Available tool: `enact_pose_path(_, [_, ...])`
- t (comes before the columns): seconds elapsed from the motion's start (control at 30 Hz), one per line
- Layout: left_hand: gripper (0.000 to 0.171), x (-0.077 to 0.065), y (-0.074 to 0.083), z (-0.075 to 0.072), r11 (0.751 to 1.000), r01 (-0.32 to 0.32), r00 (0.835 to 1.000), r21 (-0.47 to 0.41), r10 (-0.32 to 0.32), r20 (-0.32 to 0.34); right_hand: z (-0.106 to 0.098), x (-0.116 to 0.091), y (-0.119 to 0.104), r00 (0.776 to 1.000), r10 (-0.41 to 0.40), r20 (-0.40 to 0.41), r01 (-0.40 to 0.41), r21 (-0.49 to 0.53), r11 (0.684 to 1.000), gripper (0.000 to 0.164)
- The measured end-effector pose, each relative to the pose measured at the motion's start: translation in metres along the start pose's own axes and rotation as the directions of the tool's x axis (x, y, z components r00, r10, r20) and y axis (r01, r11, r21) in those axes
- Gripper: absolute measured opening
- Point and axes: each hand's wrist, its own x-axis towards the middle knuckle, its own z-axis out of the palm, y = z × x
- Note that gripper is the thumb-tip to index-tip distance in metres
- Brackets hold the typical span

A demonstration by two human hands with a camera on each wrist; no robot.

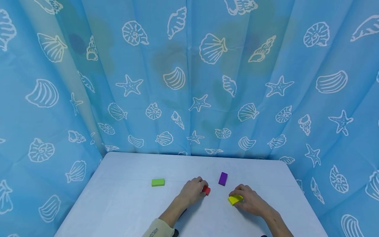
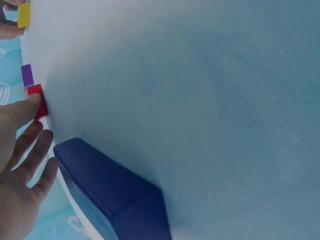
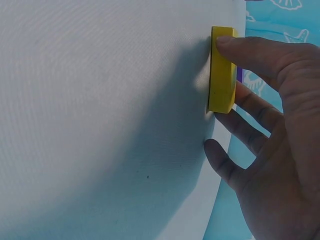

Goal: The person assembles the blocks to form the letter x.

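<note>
My left hand [image 1: 191, 191] pinches a small red block [image 1: 206, 190] between thumb and fingers near the middle of the table. To its right, my right hand [image 1: 250, 200] holds a yellow block [image 1: 235, 199] by its ends, close to the tabletop. In the right wrist view the thumb lies on the yellow block [image 3: 222, 70], with the little finger off it. A purple block [image 1: 223, 178] lies behind and between the hands. Beneath the left wrist, a dark blue block [image 2: 110, 185] shows large in the left wrist view; the left arm mostly hides it from the head view.
A light green block [image 1: 158, 182] lies on the white table [image 1: 124, 197], left of the left hand. Blue curtains [image 1: 189, 82] with white shell and starfish prints stand behind the table and along both sides.
</note>
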Motion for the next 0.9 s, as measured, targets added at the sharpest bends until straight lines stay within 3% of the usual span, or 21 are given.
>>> enact_pose_path(0.9, [0.036,-0.0084,-0.0009,-0.0063,0.999,0.022,1.000,-0.024,-0.022,0.003,0.0013,0.0006,-0.0043,1.000,-0.008,-0.011,0.008,0.002,1.000,0.033])
